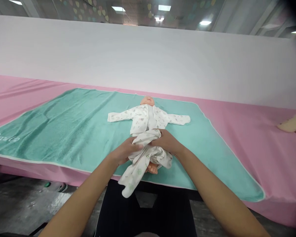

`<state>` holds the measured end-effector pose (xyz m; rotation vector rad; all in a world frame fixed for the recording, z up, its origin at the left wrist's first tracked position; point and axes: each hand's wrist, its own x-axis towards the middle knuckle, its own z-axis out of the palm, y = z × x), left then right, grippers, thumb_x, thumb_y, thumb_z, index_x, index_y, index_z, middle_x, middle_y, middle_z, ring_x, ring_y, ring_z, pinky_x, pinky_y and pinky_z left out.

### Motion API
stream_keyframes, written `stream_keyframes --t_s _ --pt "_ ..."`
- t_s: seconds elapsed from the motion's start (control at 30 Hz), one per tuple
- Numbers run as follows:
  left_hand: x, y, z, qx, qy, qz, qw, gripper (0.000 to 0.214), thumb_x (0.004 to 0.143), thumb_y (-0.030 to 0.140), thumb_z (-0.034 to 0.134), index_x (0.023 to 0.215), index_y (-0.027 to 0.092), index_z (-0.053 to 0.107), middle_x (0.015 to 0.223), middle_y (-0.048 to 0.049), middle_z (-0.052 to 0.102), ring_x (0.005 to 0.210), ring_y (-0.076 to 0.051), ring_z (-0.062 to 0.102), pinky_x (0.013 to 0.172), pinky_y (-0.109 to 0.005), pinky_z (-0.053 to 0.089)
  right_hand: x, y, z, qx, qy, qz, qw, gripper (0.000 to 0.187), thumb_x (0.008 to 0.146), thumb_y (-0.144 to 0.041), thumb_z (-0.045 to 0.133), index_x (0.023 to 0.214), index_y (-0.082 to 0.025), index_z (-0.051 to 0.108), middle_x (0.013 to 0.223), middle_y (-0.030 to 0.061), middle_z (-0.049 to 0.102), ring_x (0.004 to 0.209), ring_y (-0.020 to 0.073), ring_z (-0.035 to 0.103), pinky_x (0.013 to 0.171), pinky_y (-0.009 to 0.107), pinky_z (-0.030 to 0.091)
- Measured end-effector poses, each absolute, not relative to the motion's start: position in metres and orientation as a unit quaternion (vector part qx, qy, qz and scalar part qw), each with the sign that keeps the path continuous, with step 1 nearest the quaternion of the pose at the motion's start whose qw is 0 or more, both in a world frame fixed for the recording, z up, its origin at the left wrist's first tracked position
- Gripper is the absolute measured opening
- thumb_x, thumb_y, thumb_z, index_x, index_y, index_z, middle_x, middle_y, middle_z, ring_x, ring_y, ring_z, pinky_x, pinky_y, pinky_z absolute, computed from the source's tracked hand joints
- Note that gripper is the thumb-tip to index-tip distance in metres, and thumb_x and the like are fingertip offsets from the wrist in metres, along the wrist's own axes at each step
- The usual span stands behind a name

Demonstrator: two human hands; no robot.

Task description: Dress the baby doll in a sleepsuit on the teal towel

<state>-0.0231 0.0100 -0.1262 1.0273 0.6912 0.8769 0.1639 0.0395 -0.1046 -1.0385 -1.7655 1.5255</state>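
A baby doll [148, 100] lies on its back on a teal towel [64, 125], dressed in a white printed top [148, 118] with both sleeves spread out. Bunched white printed trousers [148, 154] sit around the doll's legs, and one trouser leg hangs over the table's front edge. My left hand [124, 151] grips the waist of the trousers from the left. My right hand [166, 141] grips it from the right. A bare doll foot [153, 168] shows under the fabric.
The towel lies on a pink sheet [261, 138] over a long table, with a white panel [148, 56] behind it. A pale object [292, 124] lies at the far right edge. Grey floor shows below the table's front edge.
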Motion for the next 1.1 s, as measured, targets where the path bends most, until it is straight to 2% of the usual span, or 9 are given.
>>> stream_keyframes --t_s 0.07,0.2,0.3,0.5,0.63,0.73,0.83,0.93,1.1 --pt "-0.024 0.011 -0.122 0.495 0.324 0.371 0.716 0.042 0.064 0.026 0.075 0.103 0.014 0.064 0.088 -0.0092 0.068 0.076 -0.022 0.063 0.064 -0.028 0.048 0.163 0.039 -0.107 -0.369 -0.622 0.616 0.314 0.037 0.063 -0.026 0.070 0.099 -0.018 0.063 0.089 0.0034 0.066 0.083 0.0200 0.061 0.072 0.032 0.049" --pt "-0.017 0.013 -0.117 0.432 0.329 0.484 0.686 0.040 0.078 0.038 0.061 0.110 0.015 0.060 0.094 -0.0113 0.067 0.079 -0.023 0.063 0.065 -0.029 0.050 0.159 0.030 -0.109 -0.318 -0.595 0.686 0.273 0.053 0.058 -0.030 0.076 0.107 -0.018 0.060 0.090 0.0047 0.066 0.082 0.0210 0.062 0.070 0.032 0.050" --pt "-0.015 0.012 -0.116 0.424 0.325 0.475 0.700 0.044 0.081 0.043 0.056 0.114 0.014 0.057 0.095 -0.0128 0.066 0.080 -0.024 0.064 0.066 -0.031 0.051 0.157 0.028 -0.109 -0.346 -0.608 0.669 0.250 0.053 0.054 -0.032 0.079 0.102 -0.018 0.063 0.091 0.0058 0.066 0.085 0.0231 0.062 0.071 0.033 0.051" --pt "-0.029 0.016 -0.112 0.546 0.339 0.319 0.697 0.049 0.064 0.024 0.075 0.110 0.018 0.061 0.099 -0.0093 0.067 0.087 -0.025 0.063 0.074 -0.033 0.050 0.157 0.032 -0.107 -0.364 -0.557 0.666 0.337 0.047 0.062 -0.042 0.073 0.101 -0.018 0.064 0.098 0.0083 0.066 0.088 0.0231 0.063 0.076 0.037 0.050" --pt "-0.018 0.020 -0.117 0.449 0.323 0.473 0.686 0.035 0.075 0.038 0.064 0.101 0.014 0.063 0.090 -0.0100 0.068 0.078 -0.022 0.065 0.068 -0.031 0.050 0.153 0.029 -0.110 -0.296 -0.578 0.687 0.327 0.057 0.056 -0.037 0.078 0.107 -0.018 0.060 0.093 0.0060 0.066 0.087 0.0218 0.062 0.076 0.034 0.049" --pt "-0.013 0.020 -0.120 0.419 0.316 0.503 0.686 0.036 0.079 0.044 0.058 0.095 0.013 0.063 0.080 -0.0087 0.068 0.071 -0.021 0.064 0.063 -0.030 0.050 0.153 0.027 -0.111 -0.285 -0.623 0.677 0.269 0.056 0.055 -0.035 0.079 0.105 -0.019 0.062 0.092 0.0045 0.066 0.089 0.0215 0.061 0.078 0.034 0.048" --pt "-0.022 0.021 -0.116 0.488 0.308 0.415 0.703 0.035 0.075 0.040 0.064 0.098 0.014 0.063 0.084 -0.0085 0.068 0.073 -0.021 0.064 0.065 -0.029 0.050 0.155 0.028 -0.111 -0.334 -0.639 0.652 0.233 0.042 0.058 -0.038 0.077 0.093 -0.018 0.066 0.088 0.0049 0.067 0.085 0.0219 0.062 0.076 0.035 0.049" --pt "-0.031 0.022 -0.110 0.551 0.318 0.317 0.703 0.043 0.067 0.027 0.073 0.106 0.016 0.061 0.091 -0.0088 0.067 0.082 -0.023 0.063 0.070 -0.030 0.050 0.154 0.029 -0.112 -0.348 -0.583 0.665 0.312 0.041 0.064 -0.043 0.072 0.095 -0.017 0.066 0.089 0.0061 0.067 0.084 0.0213 0.062 0.075 0.035 0.049" --pt "-0.021 0.018 -0.112 0.463 0.312 0.472 0.682 0.040 0.079 0.040 0.059 0.111 0.016 0.058 0.092 -0.0097 0.067 0.077 -0.021 0.063 0.065 -0.029 0.050 0.148 0.027 -0.113 -0.266 -0.580 0.701 0.318 0.054 0.061 -0.046 0.074 0.105 -0.017 0.061 0.094 0.0069 0.066 0.087 0.0218 0.062 0.074 0.033 0.049"
